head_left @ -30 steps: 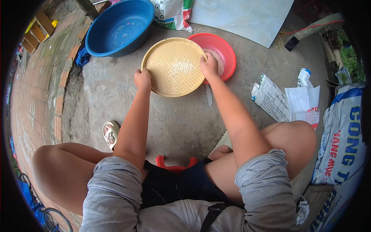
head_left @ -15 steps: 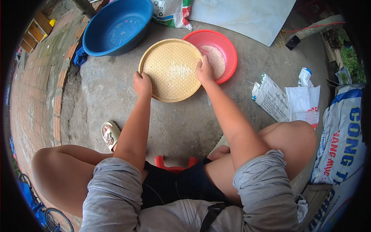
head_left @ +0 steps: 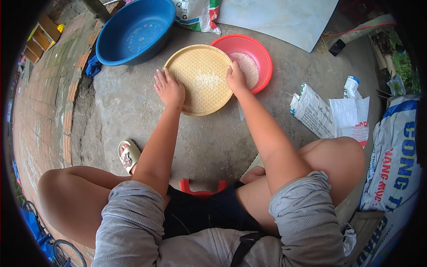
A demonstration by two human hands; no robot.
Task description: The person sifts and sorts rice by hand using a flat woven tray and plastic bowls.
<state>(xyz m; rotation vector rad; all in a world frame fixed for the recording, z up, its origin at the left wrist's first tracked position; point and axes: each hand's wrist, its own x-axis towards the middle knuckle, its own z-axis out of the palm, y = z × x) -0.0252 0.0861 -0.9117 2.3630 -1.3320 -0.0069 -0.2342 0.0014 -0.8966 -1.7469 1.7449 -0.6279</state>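
A round woven bamboo winnowing tray (head_left: pixel 195 98) is held out in front of me, with a small heap of pale rice grains (head_left: pixel 207 79) lying right of its middle. My right hand (head_left: pixel 236 80) grips the right rim, thumb on top; its other fingers are partly hidden. At the left rim, my left hand (head_left: pixel 171 90) is open with its fingers spread, the palm side against the tray's edge. Behind the tray's right side stands a red plastic basin (head_left: pixel 266 58) holding more rice (head_left: pixel 249 66); the tray covers part of it.
A large blue basin (head_left: pixel 104 44) stands at the back left, beside a printed sack (head_left: pixel 195 18). A pale board (head_left: pixel 275 22) and a phone (head_left: pixel 337 47) lie farther right. Flattened sacks (head_left: pixel 313 111) are on the concrete, big full sacks (head_left: pixel 391 155) at the right edge. A red stool (head_left: pixel 202 193) shows beneath me.
My left hand has let go of the left rim and spread its fingers along it. The tray has shifted very slightly; my right hand keeps its grip.
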